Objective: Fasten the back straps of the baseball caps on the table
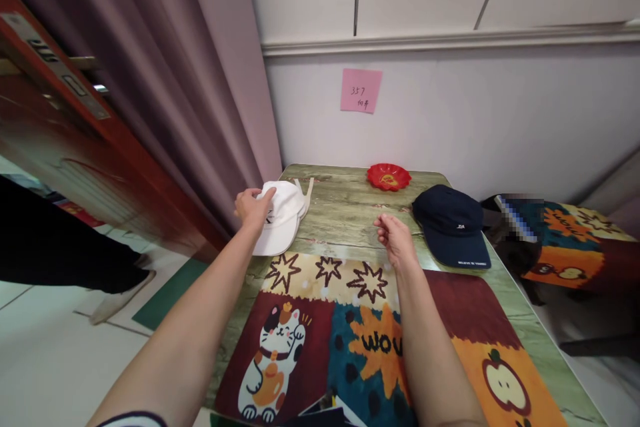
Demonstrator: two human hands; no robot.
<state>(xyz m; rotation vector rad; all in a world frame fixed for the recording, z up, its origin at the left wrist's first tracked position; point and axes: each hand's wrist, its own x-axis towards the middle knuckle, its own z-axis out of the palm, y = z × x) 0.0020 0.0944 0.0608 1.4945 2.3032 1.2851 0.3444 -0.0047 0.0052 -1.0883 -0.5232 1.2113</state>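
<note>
A white baseball cap (284, 217) rests at the left edge of the table, its brim toward me and its strap ends sticking up behind. My left hand (254, 205) is on the cap's left side, thumb over the crown and fingers curled at its edge. Above the middle of the table is my right hand (395, 239), fingers curled together with nothing visible in them. To its right lies a navy baseball cap (447, 223), brim toward me, apart from the hand.
A red scalloped dish (389, 177) stands at the table's back edge. The wooden-patterned table (345, 213) bears a colourful mat (305, 307). Dark objects lie at the near edge. A mat-covered stool (575, 247) is on the right; another person's leg (65, 240) is on the left.
</note>
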